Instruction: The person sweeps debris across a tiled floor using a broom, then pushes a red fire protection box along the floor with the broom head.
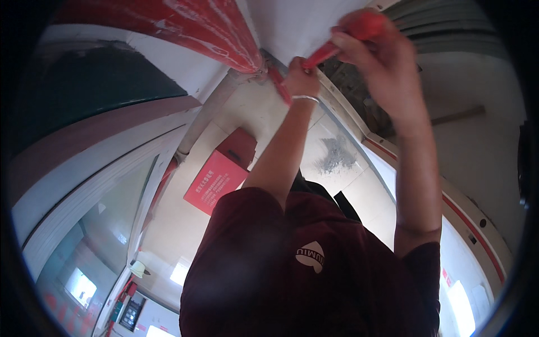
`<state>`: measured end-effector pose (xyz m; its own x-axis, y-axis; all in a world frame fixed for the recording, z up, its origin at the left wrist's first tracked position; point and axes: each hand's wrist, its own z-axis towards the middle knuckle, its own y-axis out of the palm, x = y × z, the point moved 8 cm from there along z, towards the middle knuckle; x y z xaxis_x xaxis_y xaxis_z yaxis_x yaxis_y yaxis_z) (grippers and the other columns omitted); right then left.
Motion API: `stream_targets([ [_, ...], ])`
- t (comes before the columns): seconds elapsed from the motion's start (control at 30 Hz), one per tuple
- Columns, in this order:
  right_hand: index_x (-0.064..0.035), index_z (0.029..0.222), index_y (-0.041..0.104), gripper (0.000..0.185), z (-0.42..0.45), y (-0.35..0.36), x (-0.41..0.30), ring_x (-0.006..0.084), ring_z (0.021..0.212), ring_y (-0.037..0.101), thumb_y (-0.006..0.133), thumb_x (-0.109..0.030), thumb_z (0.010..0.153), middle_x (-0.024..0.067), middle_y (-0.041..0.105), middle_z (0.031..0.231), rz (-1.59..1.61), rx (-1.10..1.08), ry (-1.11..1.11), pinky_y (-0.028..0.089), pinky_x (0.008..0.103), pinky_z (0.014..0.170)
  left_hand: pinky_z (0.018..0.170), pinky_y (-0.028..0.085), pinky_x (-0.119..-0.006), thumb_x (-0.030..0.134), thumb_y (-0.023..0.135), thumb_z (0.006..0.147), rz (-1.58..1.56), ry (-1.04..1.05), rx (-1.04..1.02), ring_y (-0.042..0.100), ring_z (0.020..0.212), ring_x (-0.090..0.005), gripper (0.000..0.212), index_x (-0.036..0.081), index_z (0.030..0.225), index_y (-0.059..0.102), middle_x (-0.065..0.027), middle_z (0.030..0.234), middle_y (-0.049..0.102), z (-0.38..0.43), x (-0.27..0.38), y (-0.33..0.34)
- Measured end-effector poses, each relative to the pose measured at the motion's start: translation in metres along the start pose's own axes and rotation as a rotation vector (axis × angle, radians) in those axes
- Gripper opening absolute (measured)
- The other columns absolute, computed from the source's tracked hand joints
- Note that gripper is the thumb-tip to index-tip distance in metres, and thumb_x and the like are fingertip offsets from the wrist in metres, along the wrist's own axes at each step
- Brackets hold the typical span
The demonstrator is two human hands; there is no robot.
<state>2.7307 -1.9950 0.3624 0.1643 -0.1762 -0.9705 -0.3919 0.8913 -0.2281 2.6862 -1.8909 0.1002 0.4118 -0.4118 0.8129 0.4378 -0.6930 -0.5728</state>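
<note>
A red strip runs between my two hands, in front of a white wall face. My left hand, with a pale bracelet at the wrist, is closed around its lower end. Another red length shows beside that hand, lower left; whether it is the same piece I cannot tell. Higher up and to the right, my right hand grips the strip's upper end. A blurred red mass shows at its fingers, and its exact shape is unclear.
A thick red column with white streaks stands at upper left. On the tiled floor sits a red box bearing white writing. A dark grey smudge marks the tiles. A glazed window frame lines the left; a ledge runs along the right.
</note>
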Motion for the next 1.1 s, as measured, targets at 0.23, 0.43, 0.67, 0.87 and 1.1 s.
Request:
stream_targets([
  [0.23,0.0006,0.094,0.054,0.012,-0.002,-0.011,0.006,0.0126,0.078,0.062,0.062,-0.008,0.089,0.0072,0.060,0.080,-0.232,0.008,0.179,0.051,0.0276,0.069,0.066,0.048,-0.048,0.028,0.066,0.081,-0.182,0.038,-0.201,0.062,0.078,-0.0404,0.026,0.004,0.083,0.057,-0.0199,0.078,0.063,-0.023,0.006,0.054],
  [0.43,-0.0005,0.096,0.061,0.011,-0.072,-0.057,0.004,0.0125,0.078,0.064,0.064,-0.004,0.086,0.0074,0.066,0.093,-0.094,0.193,0.208,0.052,0.0241,0.067,0.066,0.049,-0.046,0.026,0.070,0.078,-0.168,0.109,-0.363,0.062,0.078,-0.0396,0.026,0.005,0.086,0.057,-0.0183,0.082,0.063,-0.094,0.026,0.062],
  [0.67,0.0008,0.109,0.057,0.022,-0.170,-0.094,-0.027,0.0193,0.088,0.067,0.062,-0.002,0.088,0.0208,0.064,0.110,-0.008,0.277,0.151,0.057,0.0287,0.075,0.065,0.051,-0.044,0.021,0.071,0.074,0.036,0.319,-0.509,0.064,0.078,-0.0325,0.023,0.009,0.089,0.057,-0.0116,0.091,0.062,-0.135,0.054,0.017],
  [0.87,0.0016,0.109,0.057,0.020,-0.261,-0.127,0.068,0.0180,0.079,0.068,0.059,-0.008,0.091,0.0181,0.067,0.103,0.101,0.737,0.287,0.056,0.0293,0.075,0.064,0.052,-0.044,0.026,0.065,0.079,0.367,0.541,-0.629,0.065,0.075,-0.0330,0.022,0.009,0.091,0.058,-0.0115,0.092,0.064,-0.156,0.026,0.071],
  [1.1,0.0021,0.110,0.056,0.020,-0.365,-0.153,0.085,0.0193,0.078,0.068,0.055,-0.004,0.091,0.0208,0.066,0.106,0.217,0.811,0.336,0.058,0.0315,0.076,0.070,0.053,-0.044,0.031,0.064,0.080,0.515,0.640,-0.775,0.067,0.080,-0.0317,0.029,0.008,0.097,0.058,-0.0120,0.096,0.064,-0.242,0.017,0.114],
])
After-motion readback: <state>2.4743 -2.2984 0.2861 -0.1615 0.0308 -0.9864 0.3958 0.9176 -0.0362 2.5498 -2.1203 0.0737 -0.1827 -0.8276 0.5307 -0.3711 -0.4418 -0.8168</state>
